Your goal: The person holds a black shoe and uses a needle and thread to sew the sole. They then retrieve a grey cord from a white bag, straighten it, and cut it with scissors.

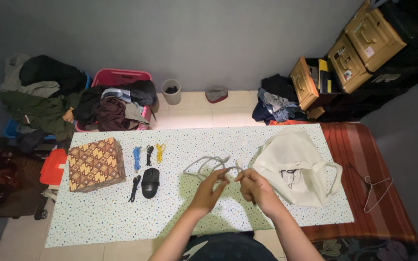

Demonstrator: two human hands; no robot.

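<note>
White cloth bag (293, 164) holding cables (290, 176)

Both forearms reach forward, left hand (212, 186) and right hand (255, 186) close together, fingers pinched

Hands: two, left (212, 189) and right (257, 187), both in a grip on one grey cable (208, 164).
Bundled cables on worktop (102, 217): four; one blue (137, 158), one black short (149, 154), one yellow (160, 152), one black long (134, 187).
Computer mice: one, black (150, 182).
Patterned boxes: one, brown and yellow (96, 164).
Cloth bags: one, white (296, 164).
Wire hangers: one (377, 189), on striped red cloth (364, 154).
Tan cases with handles: three (373, 36), (347, 63), (303, 82).
Small bins on floor: one, grey (171, 91).
Laundry baskets: one, pink (119, 77).
Red lidded containers: one (54, 166).
</note>
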